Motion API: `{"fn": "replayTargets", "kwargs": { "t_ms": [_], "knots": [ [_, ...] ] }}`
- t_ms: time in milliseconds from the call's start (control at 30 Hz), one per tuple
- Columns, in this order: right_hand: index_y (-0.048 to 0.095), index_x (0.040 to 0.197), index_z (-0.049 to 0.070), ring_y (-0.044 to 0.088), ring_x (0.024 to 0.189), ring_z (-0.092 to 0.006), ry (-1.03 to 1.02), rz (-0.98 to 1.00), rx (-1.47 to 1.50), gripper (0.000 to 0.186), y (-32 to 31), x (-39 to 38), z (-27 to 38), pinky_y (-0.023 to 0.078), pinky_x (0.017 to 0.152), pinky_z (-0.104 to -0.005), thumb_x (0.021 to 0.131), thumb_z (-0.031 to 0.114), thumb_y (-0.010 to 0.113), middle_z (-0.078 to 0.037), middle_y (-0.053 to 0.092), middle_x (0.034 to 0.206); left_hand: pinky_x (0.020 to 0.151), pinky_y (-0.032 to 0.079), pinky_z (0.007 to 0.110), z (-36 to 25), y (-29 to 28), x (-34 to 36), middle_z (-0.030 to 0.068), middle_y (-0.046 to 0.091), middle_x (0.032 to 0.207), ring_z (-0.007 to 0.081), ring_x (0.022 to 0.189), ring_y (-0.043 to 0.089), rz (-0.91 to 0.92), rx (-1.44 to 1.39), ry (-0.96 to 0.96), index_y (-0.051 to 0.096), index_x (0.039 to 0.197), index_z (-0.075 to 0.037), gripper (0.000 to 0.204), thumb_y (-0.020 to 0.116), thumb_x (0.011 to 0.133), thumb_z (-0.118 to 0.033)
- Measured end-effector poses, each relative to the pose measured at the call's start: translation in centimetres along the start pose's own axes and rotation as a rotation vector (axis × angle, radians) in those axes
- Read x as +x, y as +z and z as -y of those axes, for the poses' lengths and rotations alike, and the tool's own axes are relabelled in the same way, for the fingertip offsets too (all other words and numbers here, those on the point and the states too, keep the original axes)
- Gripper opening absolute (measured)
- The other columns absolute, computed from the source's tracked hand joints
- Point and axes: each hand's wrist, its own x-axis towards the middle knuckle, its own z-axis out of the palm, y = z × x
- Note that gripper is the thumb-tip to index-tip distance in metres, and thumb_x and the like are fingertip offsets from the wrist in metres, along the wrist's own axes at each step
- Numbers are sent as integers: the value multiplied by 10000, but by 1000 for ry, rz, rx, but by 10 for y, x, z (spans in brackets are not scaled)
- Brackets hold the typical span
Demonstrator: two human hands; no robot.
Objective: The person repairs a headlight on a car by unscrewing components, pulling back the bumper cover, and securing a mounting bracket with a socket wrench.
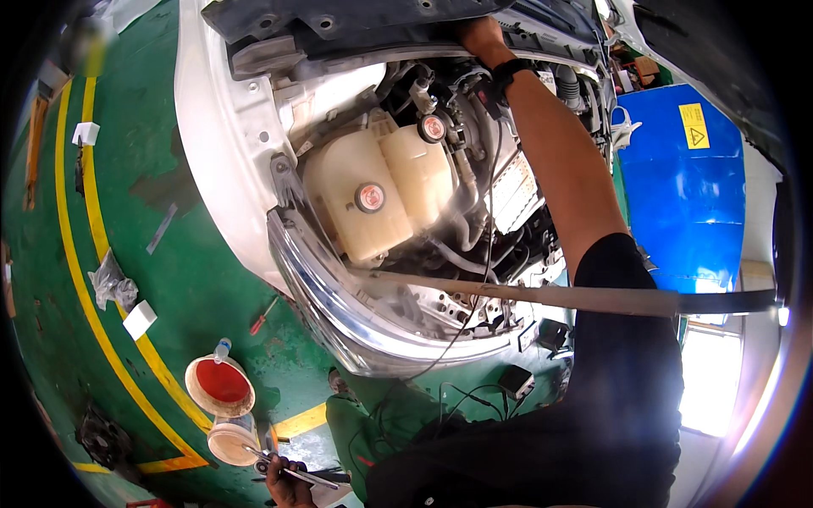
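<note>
My right arm stretches over the engine bay, a dark band on its wrist. My right hand is at the far side, at the edge of the black plastic cowl panel; its fingers are hidden there. Low in the view, my left hand is closed around a slim silver metal tool, perhaps a ratchet wrench. Between my arm and the white fender sit two cream plastic reservoirs, each with a dark round cap.
A prop rod crosses the front of the bay. A black cable runs down over the engine. A bucket with red inside, a screwdriver and a black box are on the green floor. A blue panel stands right.
</note>
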Motion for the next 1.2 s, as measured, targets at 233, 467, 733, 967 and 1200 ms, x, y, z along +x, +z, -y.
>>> {"fn": "replayTargets", "kwargs": {
  "t_ms": [233,467,733,967,1200],
  "knots": [
    [660,1207,140,630,1089,-370,466,22,466,373,-102,-5,22,518,917,-441,858,267,619,-188,683,1138,649,492,299,-2,11,-29,135,641,1122,127,757,582,-57,68,54,538,1171,-68,351,644,849,24],
    [719,986,59,649,972,-425,535,-154,472,238,-108,-42,6,529,830,-491,848,233,634,-233,692,1000,660,501,311,-12,-7,-33,75,615,1040,161,878,609,29,-18,41,547,1118,-75,326,634,833,57],
    [586,907,8,602,699,-199,1074,-18,2487,163,-196,-107,11,526,626,-293,972,156,608,-77,617,786,774,531,394,-29,-43,-34,73,624,839,222,844,624,66,189,116,597,938,-74,138,678,854,0],
    [596,1174,-56,678,828,-163,834,-9,2801,248,-380,-250,75,578,748,-265,1031,110,479,-84,681,890,595,464,289,-50,-81,-12,6,563,677,133,583,529,219,135,140,581,892,-90,78,655,885,-66],
    [610,1093,30,589,778,-114,879,-166,2875,176,-497,-399,126,477,628,-219,1012,180,562,-44,629,919,582,389,279,-66,-85,-35,-36,470,649,110,570,449,391,331,146,499,802,-115,188,666,887,-100]
  ]
}}
